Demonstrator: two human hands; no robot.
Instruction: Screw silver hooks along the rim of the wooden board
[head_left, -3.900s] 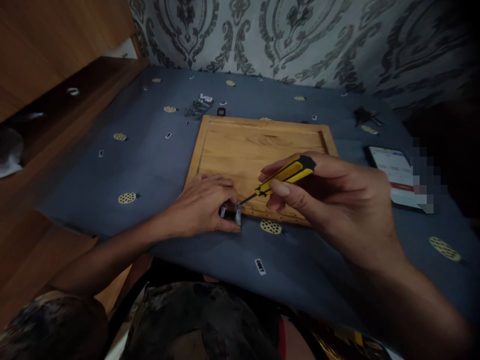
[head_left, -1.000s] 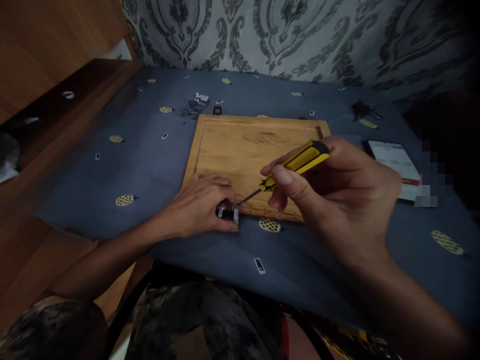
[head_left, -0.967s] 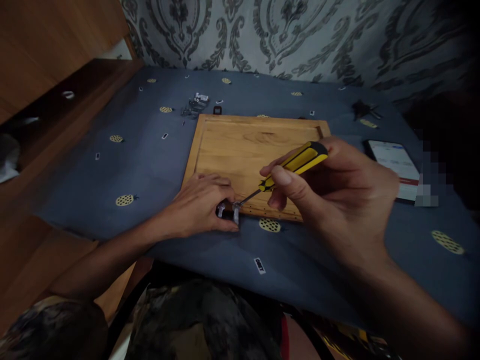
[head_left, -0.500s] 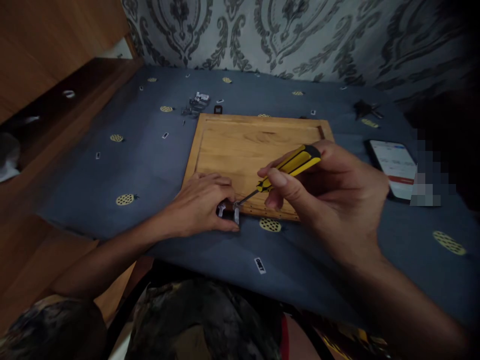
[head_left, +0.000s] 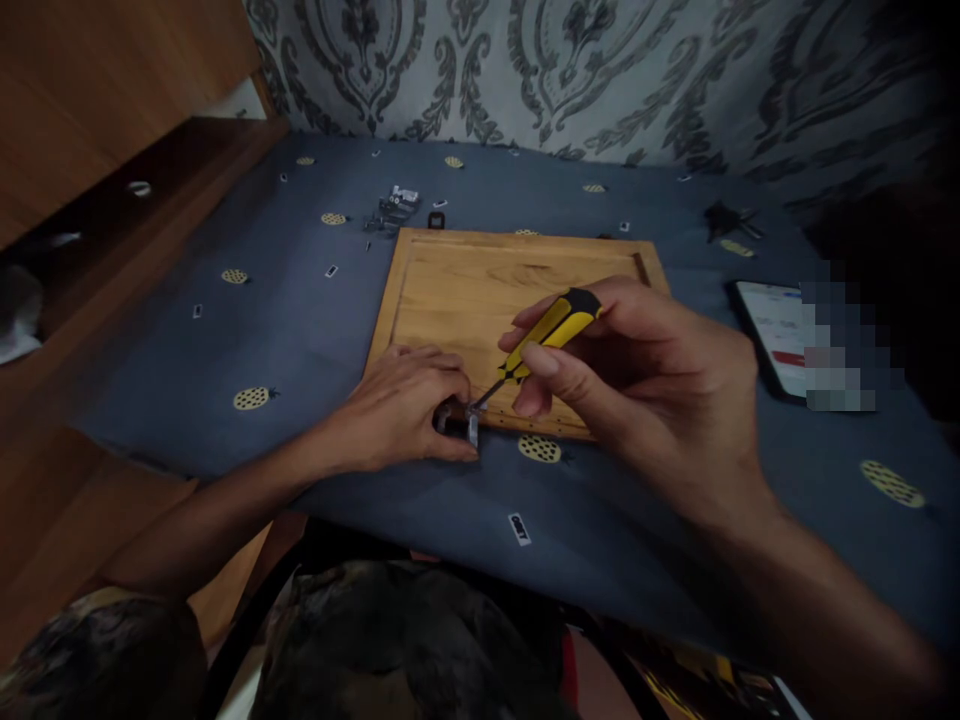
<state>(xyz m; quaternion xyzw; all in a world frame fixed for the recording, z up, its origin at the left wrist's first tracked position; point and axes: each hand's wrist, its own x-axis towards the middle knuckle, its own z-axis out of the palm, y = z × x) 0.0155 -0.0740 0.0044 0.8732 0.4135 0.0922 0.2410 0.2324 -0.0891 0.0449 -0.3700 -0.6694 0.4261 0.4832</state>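
Note:
A wooden board [head_left: 517, 290] with a raised rim and a row of small holes along its near edge lies on the table. My left hand [head_left: 409, 405] rests on its near left corner, thumb and fingers closed around a small U-shaped metal bracket [head_left: 472, 432] at that edge. In my right hand [head_left: 645, 370] is a yellow and black screwdriver [head_left: 551, 330], held between thumb and fingers and slanting down to the left. Its tip meets the bracket's top; the screw head there is too small to make out.
Beyond the board's far left corner lie a small heap of metal hardware [head_left: 396, 205] and a dark square piece [head_left: 436, 220]. A phone [head_left: 769, 335] sits to the right, with a dark object [head_left: 727, 220] behind it. A wooden cabinet [head_left: 112, 90] borders the left.
My right hand and the screwdriver have shifted left, and the screwdriver stands steeper. Its tip stays at the bracket. My left hand has hardly moved.

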